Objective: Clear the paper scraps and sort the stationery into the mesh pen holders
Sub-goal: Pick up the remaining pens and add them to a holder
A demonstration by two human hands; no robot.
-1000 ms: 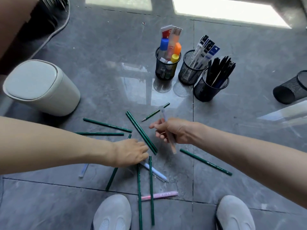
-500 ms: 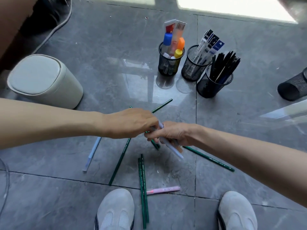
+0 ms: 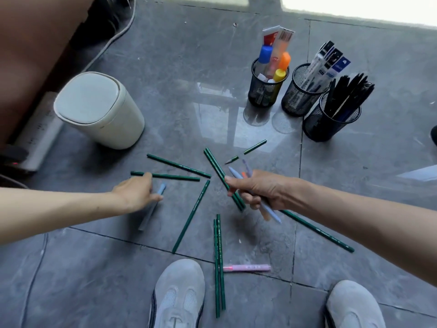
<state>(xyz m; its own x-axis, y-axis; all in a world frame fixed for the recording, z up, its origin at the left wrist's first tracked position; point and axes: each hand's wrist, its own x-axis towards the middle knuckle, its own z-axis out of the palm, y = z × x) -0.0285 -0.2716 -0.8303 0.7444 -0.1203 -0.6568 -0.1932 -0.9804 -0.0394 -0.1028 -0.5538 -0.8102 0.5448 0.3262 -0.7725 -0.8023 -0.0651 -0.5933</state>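
Several green pencils (image 3: 191,217) lie scattered on the grey tiled floor. My right hand (image 3: 259,189) is shut on a bunch of pastel pens (image 3: 269,209), blue, purple and orange tips showing above the fist. My left hand (image 3: 137,191) rests over a light blue pen (image 3: 161,189) on the floor, fingers curled around its shaft. A pink pen (image 3: 247,267) lies between my shoes. Three black mesh pen holders stand at the back: one with markers and glue (image 3: 267,89), one with packaged refills (image 3: 301,95), one with black pens (image 3: 328,123).
A white lidded bin (image 3: 101,110) stands at the left, a power strip (image 3: 35,140) and cable beyond it. My two grey shoes (image 3: 179,294) are at the bottom edge. Part of another dark holder shows at the right edge (image 3: 434,134).
My left hand passed a pen to the right hand, then moved left and down onto the light blue pen on the floor. The right hand now holds more pens.
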